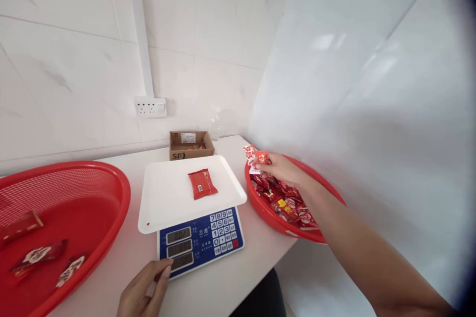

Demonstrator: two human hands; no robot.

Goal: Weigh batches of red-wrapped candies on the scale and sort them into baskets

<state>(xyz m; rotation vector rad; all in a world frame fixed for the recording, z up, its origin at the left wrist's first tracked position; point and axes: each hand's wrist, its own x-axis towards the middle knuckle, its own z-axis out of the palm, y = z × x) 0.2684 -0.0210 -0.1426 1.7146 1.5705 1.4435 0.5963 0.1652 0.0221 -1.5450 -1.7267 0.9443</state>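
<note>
My right hand [280, 168] is closed on small red and white snack packets [254, 156], raised over the far-left rim of a red basin [267, 215]. Inside that basin lie many wrapped packets [286, 205], mostly red, some with yellow or white print. My left hand [145, 290] has thumb and forefinger pinched together at the lower left corner of the digital scale [203, 240]; nothing shows between them. One red packet [202, 184] lies flat on the scale's white pan [167, 198]. The digits on the displays are too faint to read surely.
A large red basket [119, 193] at left holds several wrapped packets [40, 257]. Behind the scale stands an open cardboard box [191, 153] with small items inside, beside a clear plastic object [215, 128]. A wall socket [150, 107] is above the white table [208, 292].
</note>
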